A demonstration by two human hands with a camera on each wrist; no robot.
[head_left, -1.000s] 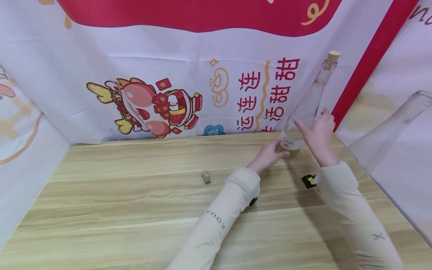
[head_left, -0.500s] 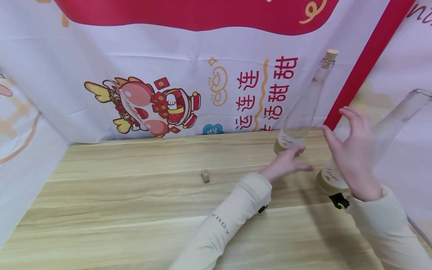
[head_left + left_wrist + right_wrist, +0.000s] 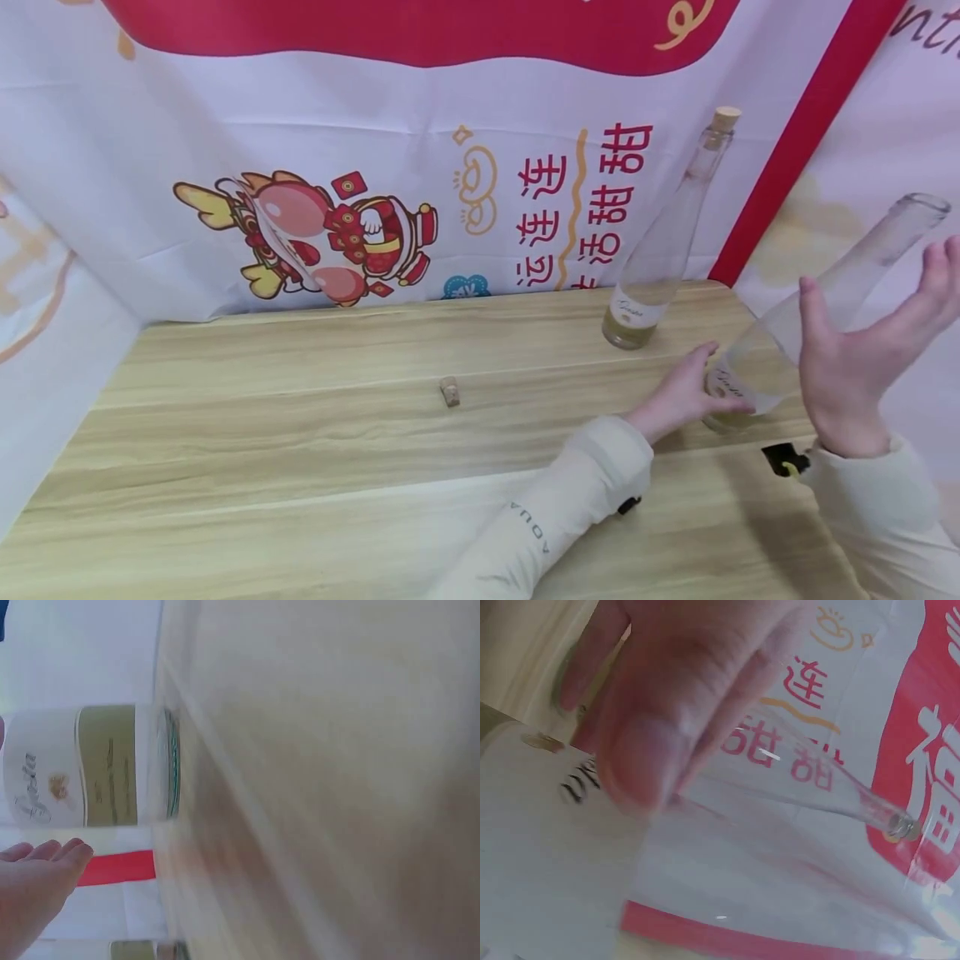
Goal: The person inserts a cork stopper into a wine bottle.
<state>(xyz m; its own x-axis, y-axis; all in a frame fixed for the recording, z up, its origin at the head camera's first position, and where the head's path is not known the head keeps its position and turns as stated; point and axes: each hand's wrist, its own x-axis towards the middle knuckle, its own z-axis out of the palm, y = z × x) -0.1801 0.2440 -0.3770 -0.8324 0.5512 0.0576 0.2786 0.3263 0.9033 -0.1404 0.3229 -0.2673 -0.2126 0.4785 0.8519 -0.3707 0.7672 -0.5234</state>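
Observation:
An uncorked clear glass bottle [image 3: 763, 354] with a white and gold label stands at the table's right side. My left hand [image 3: 686, 392] is at its base, thumb and fingers spread to either side. In the left wrist view, straight fingers [image 3: 52, 866] lie beside the label [image 3: 75, 769]; contact cannot be told. My right hand [image 3: 862, 367] is raised by the bottle's upper body, fingers spread. Its blurred thumb [image 3: 645, 761] hides part of the label [image 3: 547, 840] in the right wrist view. A matching corked bottle [image 3: 637, 310] stands upright farther back, apart from both hands.
A loose cork [image 3: 450, 392] lies mid-table on the wood-grain tabletop [image 3: 300, 433]. A printed white and red cloth [image 3: 420, 108] hangs along the back edge, and another white cloth [image 3: 892, 125] borders the right side, close to the uncorked bottle.
Both hands have let go of the corked bottle and moved right to the uncorked one. The left hand has come to its base. The corked bottle has stayed standing at the back.

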